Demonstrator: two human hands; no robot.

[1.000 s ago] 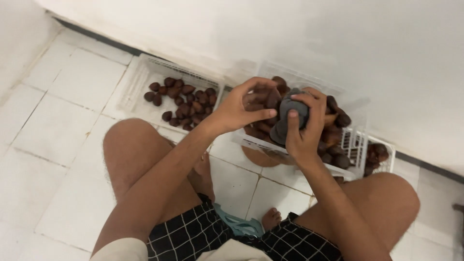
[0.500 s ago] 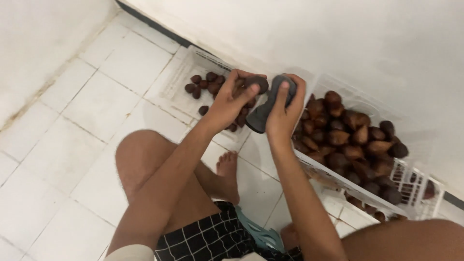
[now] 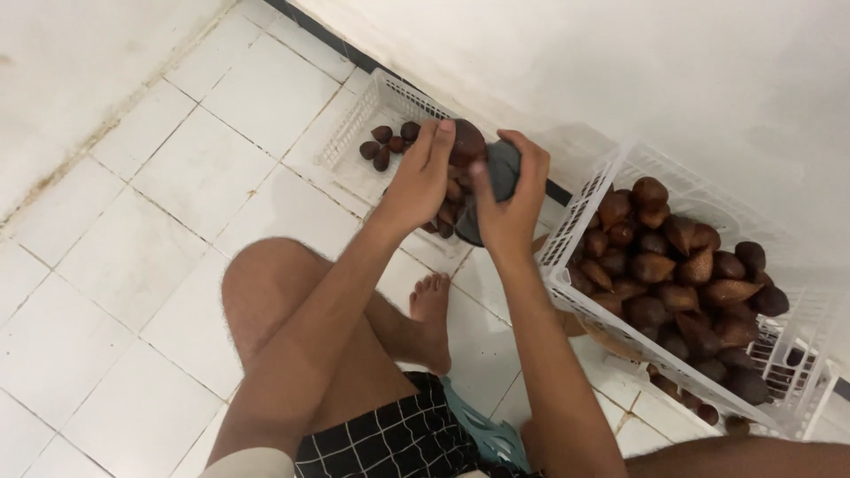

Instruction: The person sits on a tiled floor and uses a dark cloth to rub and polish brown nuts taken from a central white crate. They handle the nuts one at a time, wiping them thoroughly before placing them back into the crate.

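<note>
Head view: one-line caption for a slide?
Seated on tiled floor, left hand holds a brown scaly fruit, right hand a dark brush, between two white baskets.

Brown scaly fruit against a dark grey brush, above the white basket.

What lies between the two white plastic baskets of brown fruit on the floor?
In the head view, the person's two hands: left hand holding a brown scaly fruit, right hand gripping a dark grey tool, over white tile floor.
</note>
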